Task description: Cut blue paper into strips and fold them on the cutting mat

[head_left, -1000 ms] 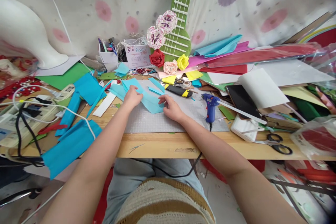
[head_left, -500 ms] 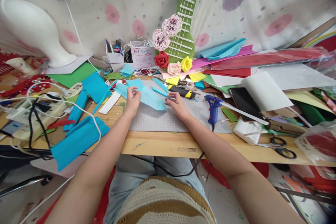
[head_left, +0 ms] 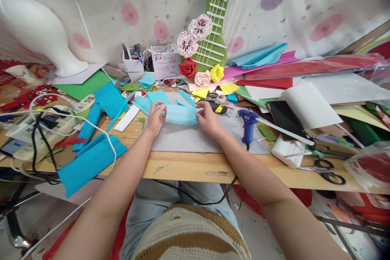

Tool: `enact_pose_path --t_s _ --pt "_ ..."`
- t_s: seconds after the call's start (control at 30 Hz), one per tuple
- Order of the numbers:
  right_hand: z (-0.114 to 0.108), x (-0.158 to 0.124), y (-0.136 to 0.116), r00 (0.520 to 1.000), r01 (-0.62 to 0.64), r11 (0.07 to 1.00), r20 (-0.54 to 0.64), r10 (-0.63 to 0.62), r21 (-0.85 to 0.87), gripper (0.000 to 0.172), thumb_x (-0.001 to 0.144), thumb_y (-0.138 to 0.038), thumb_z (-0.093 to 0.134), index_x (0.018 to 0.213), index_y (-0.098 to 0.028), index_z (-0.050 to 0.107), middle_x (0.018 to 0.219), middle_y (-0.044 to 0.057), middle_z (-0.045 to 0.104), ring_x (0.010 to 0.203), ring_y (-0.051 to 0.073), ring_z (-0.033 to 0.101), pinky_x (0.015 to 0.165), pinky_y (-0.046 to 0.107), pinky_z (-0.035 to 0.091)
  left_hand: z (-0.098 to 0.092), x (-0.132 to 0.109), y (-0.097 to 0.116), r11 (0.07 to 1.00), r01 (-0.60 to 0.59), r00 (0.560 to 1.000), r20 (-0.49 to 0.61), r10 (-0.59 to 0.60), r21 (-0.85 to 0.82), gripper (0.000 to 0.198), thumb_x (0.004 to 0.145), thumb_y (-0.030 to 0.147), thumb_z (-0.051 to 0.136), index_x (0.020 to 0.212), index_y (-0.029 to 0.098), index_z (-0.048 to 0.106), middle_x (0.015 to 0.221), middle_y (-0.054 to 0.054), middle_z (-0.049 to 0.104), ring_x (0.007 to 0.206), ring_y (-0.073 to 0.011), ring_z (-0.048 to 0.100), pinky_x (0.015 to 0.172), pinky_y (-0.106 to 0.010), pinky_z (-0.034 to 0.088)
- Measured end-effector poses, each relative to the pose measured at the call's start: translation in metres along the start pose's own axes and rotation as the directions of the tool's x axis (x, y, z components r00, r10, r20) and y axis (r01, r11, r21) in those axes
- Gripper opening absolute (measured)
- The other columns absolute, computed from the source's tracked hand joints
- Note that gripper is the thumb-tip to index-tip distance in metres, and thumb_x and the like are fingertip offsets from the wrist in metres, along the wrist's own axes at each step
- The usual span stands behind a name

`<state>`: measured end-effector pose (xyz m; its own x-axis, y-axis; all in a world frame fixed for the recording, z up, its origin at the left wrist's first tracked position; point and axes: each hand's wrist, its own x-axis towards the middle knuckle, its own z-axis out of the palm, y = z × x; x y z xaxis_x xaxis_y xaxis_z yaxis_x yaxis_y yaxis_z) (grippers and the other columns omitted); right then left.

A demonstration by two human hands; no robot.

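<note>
A light blue strip of crepe paper (head_left: 181, 115) is stretched between my two hands above the grey cutting mat (head_left: 185, 140). My left hand (head_left: 156, 118) pinches its left end, and my right hand (head_left: 207, 118) grips the right end between thumb and fingers. Behind the strip lie more light blue paper pieces (head_left: 158, 96), partly covered by it and by my hands. A black and yellow utility knife (head_left: 219, 108) rests just beyond my right hand.
A blue glue gun (head_left: 249, 128) stands on the mat's right side. Scissors (head_left: 326, 170), a black phone (head_left: 286, 120) and paper stacks lie right. Darker blue crepe paper (head_left: 91, 164) and a cabled power strip (head_left: 45, 134) lie left. A green guitar shape with paper flowers (head_left: 210, 46) leans behind.
My right hand has taken hold of the strip's right end, which hung lower before. The strip is now lifted and drawn level between both hands.
</note>
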<state>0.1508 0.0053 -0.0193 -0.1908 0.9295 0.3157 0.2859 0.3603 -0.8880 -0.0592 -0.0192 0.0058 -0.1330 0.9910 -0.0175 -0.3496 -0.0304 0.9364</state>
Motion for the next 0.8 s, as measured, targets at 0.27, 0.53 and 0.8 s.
enact_pose_path --t_s 0.27,0.53,0.8 --pt "-0.008 0.001 -0.016 0.949 0.287 0.943 0.185 -0.256 -0.166 0.035 0.077 -0.011 0.042 0.11 -0.021 0.044 0.105 0.008 0.058 0.081 0.016 0.054 0.076 0.035 0.046 0.01 0.018 0.028 0.824 0.174 0.893 0.267 -0.363 0.54 0.052 0.063 0.06 0.063 0.094 0.019 0.063 0.09 -0.005 0.067 0.082 -0.0203 0.061 0.067 -0.029 0.045" --pt "-0.011 -0.004 -0.027 0.978 0.198 0.97 -0.033 -0.205 -0.141 0.032 0.082 -0.032 0.05 0.113 -0.023 0.045 0.107 0.009 0.056 0.096 0.022 0.054 0.089 0.042 0.043 0.034 0.024 0.009 0.808 0.049 0.919 0.29 -0.266 0.587 0.024 0.052 0.015 0.075 0.073 0.016 0.065 0.064 0.001 0.064 0.06 -0.0126 0.058 0.063 -0.026 0.045" --pt "-0.001 -0.021 -0.037 0.844 0.536 0.715 0.296 -0.446 -0.449 0.044 0.074 -0.018 0.053 0.117 -0.025 0.05 0.132 0.008 0.043 0.128 0.03 0.03 0.105 0.056 0.025 0.035 0.012 0.007 0.933 0.281 0.959 -0.026 -0.282 0.227 0.02 0.065 0.018 0.068 0.081 0.019 0.057 0.06 0.003 0.06 0.05 -0.013 0.055 0.051 -0.026 0.044"
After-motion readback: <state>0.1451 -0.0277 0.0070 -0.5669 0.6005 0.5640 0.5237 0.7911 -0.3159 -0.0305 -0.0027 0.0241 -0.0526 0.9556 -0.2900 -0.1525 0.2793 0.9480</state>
